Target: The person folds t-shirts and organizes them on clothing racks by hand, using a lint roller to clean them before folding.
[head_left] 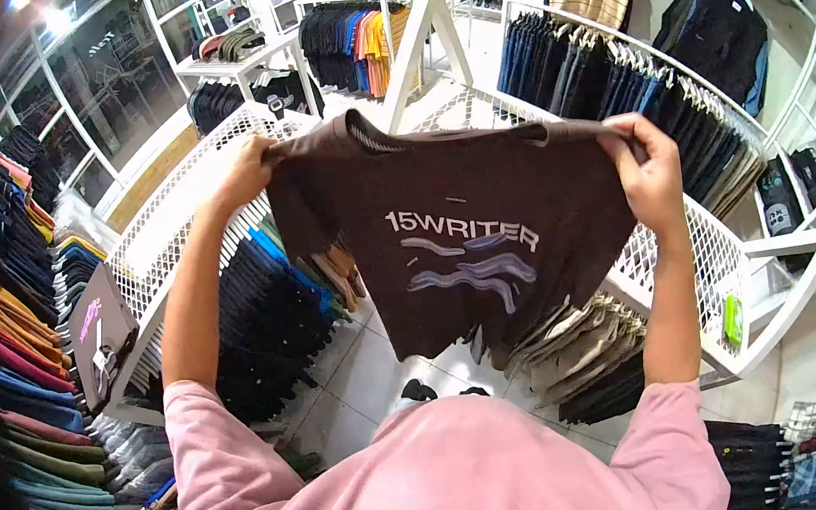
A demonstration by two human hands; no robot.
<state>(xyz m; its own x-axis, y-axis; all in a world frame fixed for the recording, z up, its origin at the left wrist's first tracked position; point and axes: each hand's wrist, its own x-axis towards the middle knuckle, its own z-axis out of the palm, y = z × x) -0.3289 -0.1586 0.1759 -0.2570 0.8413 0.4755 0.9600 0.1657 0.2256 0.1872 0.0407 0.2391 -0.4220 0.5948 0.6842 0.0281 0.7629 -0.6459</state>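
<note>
A dark brown T-shirt (353, 211) hangs stretched out in the air between my two hands, its printed side facing me. The print reads "15WRITER" above wavy pale purple shapes. My left hand (248, 172) is closed on the shirt at its left shoulder side. At the opposite shoulder, my right hand (648, 167) pinches the cloth, thumb towards me. The neckline runs along the top edge, and the lower hem hangs loose and wavy over the floor.
White mesh-topped racks (704, 292) stand on both sides, with dark clothes (261, 332) hanging beneath. A green object (732, 319) lies on the right rack. Jeans (589, 73) hang at the back right. Coloured garments (24, 329) line the far left. Another folded dark shirt (105, 335) rests at the left rack's end.
</note>
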